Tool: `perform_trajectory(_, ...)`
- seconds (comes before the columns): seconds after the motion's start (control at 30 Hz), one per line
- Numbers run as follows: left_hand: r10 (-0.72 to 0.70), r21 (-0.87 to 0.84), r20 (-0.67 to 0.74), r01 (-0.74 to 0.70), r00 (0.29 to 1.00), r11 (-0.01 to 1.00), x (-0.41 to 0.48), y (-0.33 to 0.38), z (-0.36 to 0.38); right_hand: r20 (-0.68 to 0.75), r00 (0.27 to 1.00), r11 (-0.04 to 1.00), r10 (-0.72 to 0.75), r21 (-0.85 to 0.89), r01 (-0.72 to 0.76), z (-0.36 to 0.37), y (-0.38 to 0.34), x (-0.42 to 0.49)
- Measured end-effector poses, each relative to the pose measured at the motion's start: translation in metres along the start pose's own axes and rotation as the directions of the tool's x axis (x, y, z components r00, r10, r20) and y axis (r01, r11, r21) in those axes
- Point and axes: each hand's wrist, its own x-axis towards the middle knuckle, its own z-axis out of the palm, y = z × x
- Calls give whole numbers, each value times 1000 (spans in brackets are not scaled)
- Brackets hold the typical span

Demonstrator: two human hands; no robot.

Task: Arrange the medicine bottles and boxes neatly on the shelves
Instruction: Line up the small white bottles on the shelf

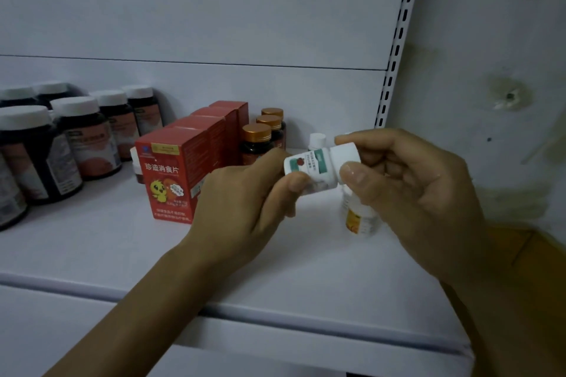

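Head view | we hold one white bottle with green label (312, 167) sideways, just above the shelf (122, 254) | our left hand (242, 196) pinches its base, our right hand (413, 190) grips its cap | below: orange-labelled bottle (355, 217) | leftward: copper-capped amber bottles (257, 138), row of red boxes (171, 174), dark white-capped jars (76, 138)

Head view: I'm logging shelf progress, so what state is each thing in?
White bottle, capped, held sideways above the shelf.
Left hand, pinches its base end.
Right hand, grips its cap end.
Red boxes, shut, upright, in a row.
Gold-capped bottles, upright, lined behind one another.
Dark bottles, capped, upright, grouped at left.
Orange-label bottle, upright, top hidden by right hand.
Back white bottle, upright, capped.
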Motion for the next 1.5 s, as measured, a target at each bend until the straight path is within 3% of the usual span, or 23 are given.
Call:
perform_trajectory(0.07, -42, 20, 23, 41, 999, 999, 0, -2, 0, 45, 999, 999, 13, -32, -12, -9, -3, 16)
perform_trajectory(0.13, -69, 139, 54, 61, 996, 988, 0, -1, 1, -24, 999, 995, 28, -100, -30, -21, 0, 44)
perform_trajectory(0.23, -75, 248, 68, 56, 995, 967, 0, -1, 2, -97, 994, 940, 42, -334, -72, -33, 25, 104)
perform_trajectory(0.33, -86, 261, 69, 65, 994, 963, 1, 1, 0, 9, 986, 773, 165, -622, -124, -28, 61, 157)
perform_trajectory(0.43, -102, 271, 92, 74, 991, 960, 1, -1, -1, 111, 946, 598, 304, -796, -99, -11, 89, 183)
perform_trajectory(0.57, -155, 269, 87, 127, 984, 955, 1, -8, -5, 150, 900, 430, 410, -902, -46, 7, 116, 195)
perform_trajectory(0.77, -192, 247, 59, 172, 980, 954, 1, -16, -7, 170, 852, 322, 496, -947, 1, 22, 138, 183)
perform_trajectory(0.93, -196, 245, 60, 176, 979, 953, 1, -18, -7, 158, 849, 335, 505, -942, -24, 20, 138, 184)
perform_trajectory(1.07, -188, 240, 64, 168, 980, 956, 2, -17, -7, 204, 873, 423, 443, -906, -3, 11, 126, 191)
perform_trajectory(1.13, -189, 237, 69, 168, 980, 957, 1, -16, -7, 296, 802, 474, 519, -880, 18, 8, 121, 189)
perform_trajectory(1.23, -190, 239, 85, 165, 978, 957, 1, -15, -5, 386, 705, 455, 595, -885, 101, 10, 121, 182)
perform_trajectory(1.4, -185, 246, 85, 159, 979, 956, 0, -17, -5, 373, 779, 378, 504, -906, 190, 10, 127, 175)
perform_trajectory(1.43, -178, 251, 78, 153, 981, 956, 0, -17, -5, 378, 798, 384, 468, -901, 202, 10, 122, 175)
perform_trajectory(1.5, -178, 244, 57, 159, 982, 957, 1, -17, -6, 400, 846, 494, 354, -848, 194, 13, 104, 176)
